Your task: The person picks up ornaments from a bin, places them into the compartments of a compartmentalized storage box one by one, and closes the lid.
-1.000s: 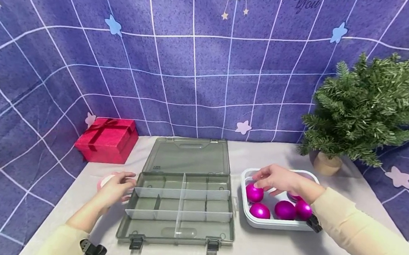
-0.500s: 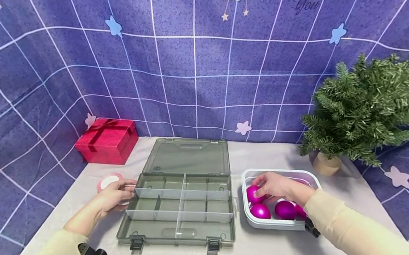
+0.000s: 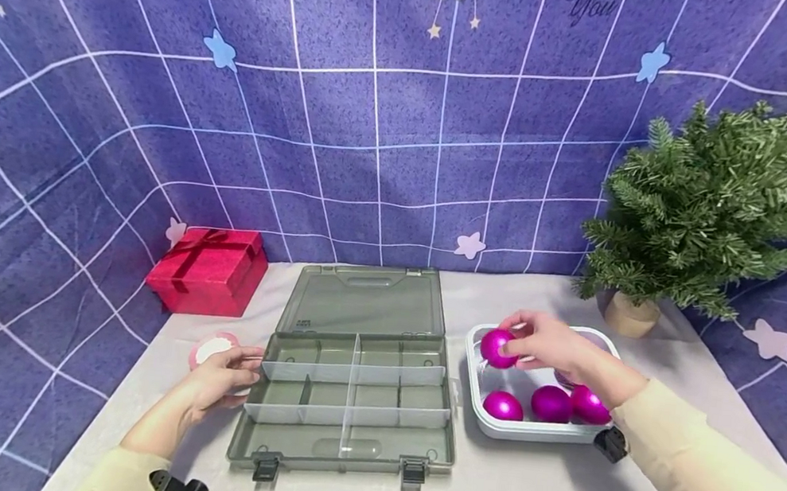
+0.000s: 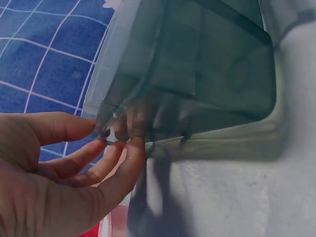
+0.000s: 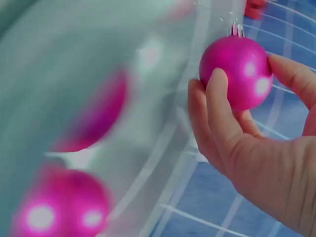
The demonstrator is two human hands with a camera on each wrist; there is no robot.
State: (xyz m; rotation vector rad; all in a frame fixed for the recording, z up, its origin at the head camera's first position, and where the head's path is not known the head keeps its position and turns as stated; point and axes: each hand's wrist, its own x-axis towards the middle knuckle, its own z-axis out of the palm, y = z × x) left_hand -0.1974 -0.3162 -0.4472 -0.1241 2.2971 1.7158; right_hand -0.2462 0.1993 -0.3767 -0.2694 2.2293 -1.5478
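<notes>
My right hand [image 3: 545,343] pinches a shiny magenta Christmas bauble [image 3: 499,348], with its silver cap showing in the right wrist view. It is raised above the left side of a white tub [image 3: 499,431]. In the tub lie more magenta baubles [image 3: 551,404], partly behind the hand. My left hand [image 3: 221,375] grips the left edge of a grey-green see-through divider box [image 3: 346,424], thumb and fingertips at its rim in the left wrist view. The box's lid [image 3: 362,298] is laid back, and pale dividers split the bare inside into compartments.
A red gift box [image 3: 207,272] stands at the back left. Near my left hand lies a pink-and-white round item [image 3: 212,348], partly covered. An artificial fir tree [image 3: 714,207] stands at the back right. A blue gridded cloth [image 3: 407,119] hangs behind.
My right hand has closed on the bauble at the tub's left and lifted it. My left hand has shifted slightly towards me along the box's left edge.
</notes>
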